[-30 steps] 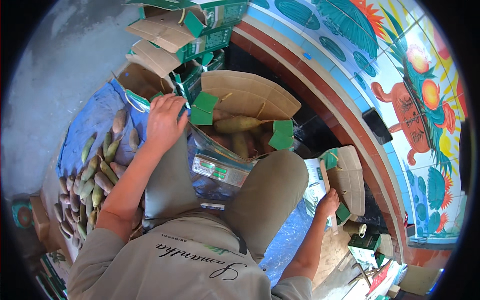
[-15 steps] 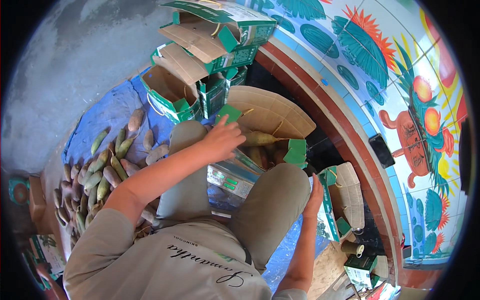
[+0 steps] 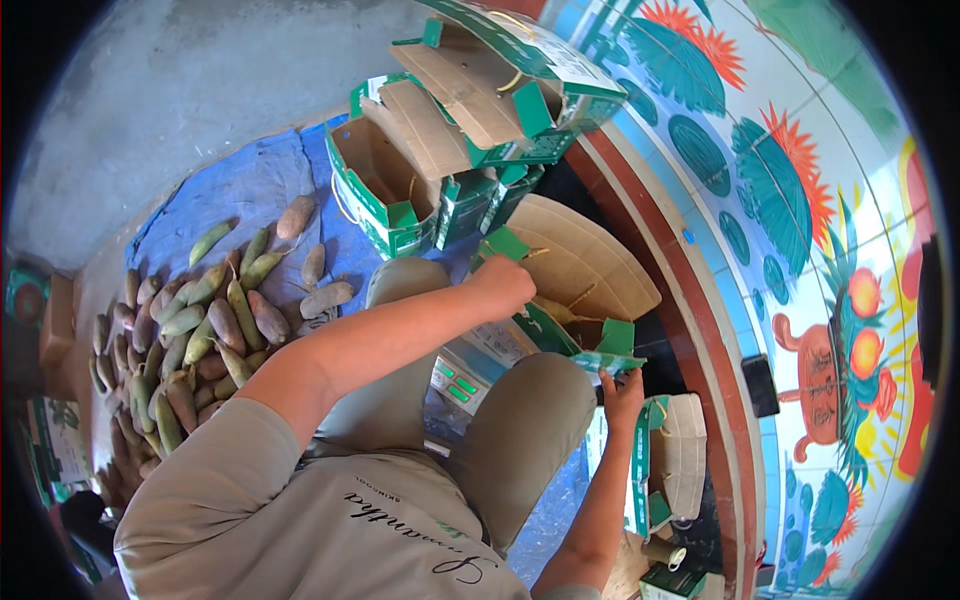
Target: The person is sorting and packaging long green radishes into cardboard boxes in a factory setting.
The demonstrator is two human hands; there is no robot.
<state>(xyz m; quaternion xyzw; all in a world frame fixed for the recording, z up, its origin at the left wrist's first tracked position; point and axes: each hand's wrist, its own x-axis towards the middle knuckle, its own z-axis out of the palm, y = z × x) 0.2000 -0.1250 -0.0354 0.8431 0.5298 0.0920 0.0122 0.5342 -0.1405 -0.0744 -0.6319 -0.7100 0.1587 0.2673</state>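
Note:
An opened green-and-brown cardboard carton (image 3: 592, 254) stands before my knees, its large back flap raised. A little of a long root vegetable (image 3: 556, 311) shows inside; the near wall hides the rest. My left hand (image 3: 506, 284) is closed on the carton's left edge, beside a green side flap. At the right corner my right hand (image 3: 624, 392) grips the carton's edge, thumb and fingers around it. A scale (image 3: 462, 384) with lit green displays is between my knees, close to the carton's near side.
Many green and purplish root vegetables (image 3: 185, 350) lie heaped on a blue tarp (image 3: 250, 190) at left. Stacked cartons (image 3: 400, 180) stand at the far side. Another open carton (image 3: 678, 455) is at right. A dark phone (image 3: 759, 386) rests by the painted tile wall (image 3: 735, 150).
My right hand has moved up from beside my knee to the carton's right corner. My left hand has closed on the left edge, and the carton's near wall now stands higher.

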